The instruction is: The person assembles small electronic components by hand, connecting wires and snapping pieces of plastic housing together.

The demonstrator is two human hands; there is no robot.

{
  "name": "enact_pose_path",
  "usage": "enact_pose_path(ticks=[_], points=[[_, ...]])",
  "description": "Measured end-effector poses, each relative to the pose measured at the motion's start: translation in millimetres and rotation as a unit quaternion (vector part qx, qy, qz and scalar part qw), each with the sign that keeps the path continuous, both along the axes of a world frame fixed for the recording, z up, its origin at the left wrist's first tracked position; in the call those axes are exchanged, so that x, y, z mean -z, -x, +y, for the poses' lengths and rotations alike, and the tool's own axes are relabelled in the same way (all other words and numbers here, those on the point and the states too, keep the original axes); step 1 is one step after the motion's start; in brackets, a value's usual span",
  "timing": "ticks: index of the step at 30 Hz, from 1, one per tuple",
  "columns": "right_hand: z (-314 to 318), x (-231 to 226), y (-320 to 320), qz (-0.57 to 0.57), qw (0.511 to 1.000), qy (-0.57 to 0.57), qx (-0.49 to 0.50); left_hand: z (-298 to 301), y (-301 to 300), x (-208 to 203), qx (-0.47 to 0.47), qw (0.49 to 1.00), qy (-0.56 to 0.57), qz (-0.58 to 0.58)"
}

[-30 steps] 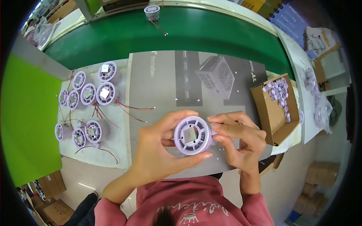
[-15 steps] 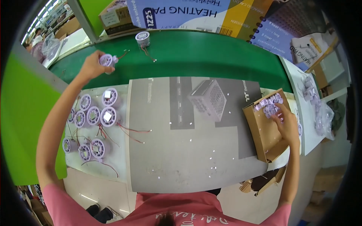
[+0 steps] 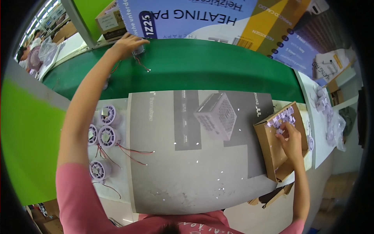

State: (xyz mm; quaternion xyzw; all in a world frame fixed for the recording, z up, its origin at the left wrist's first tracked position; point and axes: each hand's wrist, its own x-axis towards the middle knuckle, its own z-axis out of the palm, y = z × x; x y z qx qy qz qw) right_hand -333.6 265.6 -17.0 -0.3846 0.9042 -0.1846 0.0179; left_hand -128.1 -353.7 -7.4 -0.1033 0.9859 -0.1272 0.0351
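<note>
At the far side of the green belt, my left hand is closed over a small round fan, mostly hidden under its fingers; thin wires trail below it. A second fan stands on the belt, largely behind my left forearm. At the right, my right hand is inside an open cardboard box, fingertips pinched at the edge of a heap of small lilac pieces. One piece appears to be between the fingers.
Several lilac fans with red and dark wires stand on the white surface at left, some behind my arm. A grey printed board with white specks lies before me. Printed cartons line the belt's far edge. A plastic bag is at right.
My left hand has let go of the first fan, leaving it on the belt, and moved right and away to the farther fan. My right hand stays in the box, its fingers shifted slightly.
</note>
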Motion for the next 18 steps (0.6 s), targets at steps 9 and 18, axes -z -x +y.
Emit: enact_pose_path(ticks=[9,18], points=[[10,-29,-25,-0.018,0.998,-0.043,-0.039,80,-5,-31,0.048,0.992,0.031,0.113],[1,-29,-121,-0.307,0.867,0.392,-0.024,377,-168,-53,-0.053,0.988,-0.141,-0.046]])
